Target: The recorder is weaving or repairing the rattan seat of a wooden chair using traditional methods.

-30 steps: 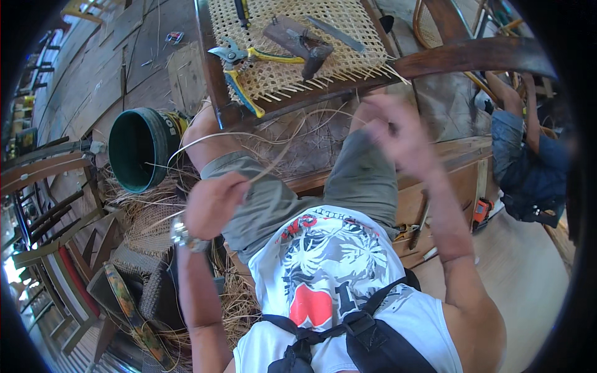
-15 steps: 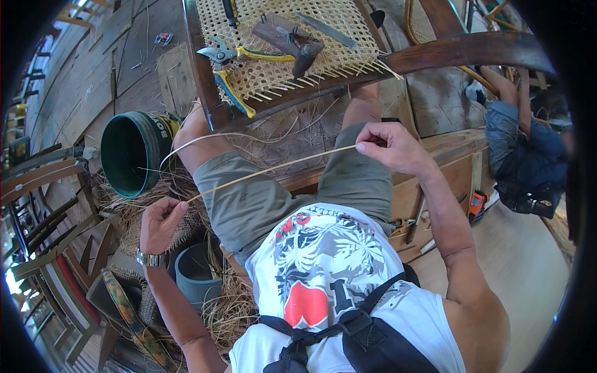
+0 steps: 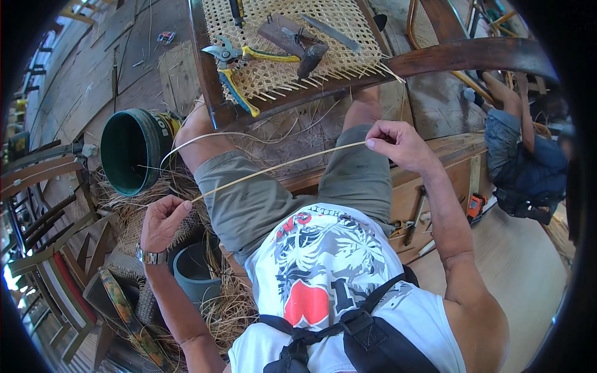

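Note:
A thin, pale cane strand [image 3: 273,168] stretches across my lap between both hands, bowing slightly upward. My left hand [image 3: 163,222], with a metal watch on its wrist, pinches the strand's left end above the straw pile. Over my right thigh, my right hand [image 3: 398,146] grips the other end between thumb and fingers. In front of my knees stands a wooden seat frame [image 3: 214,93] with a woven cane panel [image 3: 249,28]; cut cane ends stick out along its near edge. On the panel rest yellow-handled pruning shears [image 3: 233,59], a hammer-like wooden tool [image 3: 292,40] and a flat blade [image 3: 329,31].
A dark green bucket [image 3: 130,152] lies tipped by my left knee, near a grey pot [image 3: 198,273] amid loose cane scraps [image 3: 227,311]. Chair parts [image 3: 62,280] crowd the left. Another person [image 3: 522,149] sits at the right beyond a wooden bench [image 3: 460,171].
My right hand has shifted slightly right and up, and my left hand slightly right. Both keep hold of the cane strand, which now bows a little more.

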`<move>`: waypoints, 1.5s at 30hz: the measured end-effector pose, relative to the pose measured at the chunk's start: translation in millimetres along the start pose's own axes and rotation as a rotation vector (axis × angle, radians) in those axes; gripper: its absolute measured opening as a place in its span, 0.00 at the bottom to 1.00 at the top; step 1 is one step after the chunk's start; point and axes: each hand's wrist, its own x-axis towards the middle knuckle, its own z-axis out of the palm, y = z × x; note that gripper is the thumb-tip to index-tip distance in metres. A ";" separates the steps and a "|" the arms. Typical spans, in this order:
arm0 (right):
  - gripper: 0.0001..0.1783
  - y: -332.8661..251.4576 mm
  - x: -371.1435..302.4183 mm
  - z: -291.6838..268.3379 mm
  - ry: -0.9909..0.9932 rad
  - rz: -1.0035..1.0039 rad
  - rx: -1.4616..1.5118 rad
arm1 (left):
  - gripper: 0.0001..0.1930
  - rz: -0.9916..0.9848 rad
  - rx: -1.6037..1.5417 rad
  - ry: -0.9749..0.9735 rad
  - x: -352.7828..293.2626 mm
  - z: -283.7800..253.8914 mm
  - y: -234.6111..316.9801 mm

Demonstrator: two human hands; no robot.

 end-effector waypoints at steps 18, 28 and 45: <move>0.06 33.8 -33.8 -68.0 0.327 0.031 -0.140 | 0.09 0.020 0.326 0.151 -16.3 -20.0 -5.9; 0.07 118.4 -61.2 -144.1 0.606 0.003 -0.522 | 0.12 0.070 0.909 0.712 -48.0 -180.1 6.2; 0.05 10.7 -89.1 -7.5 0.125 -0.201 -0.121 | 0.23 1.108 0.252 -0.232 64.2 240.4 164.3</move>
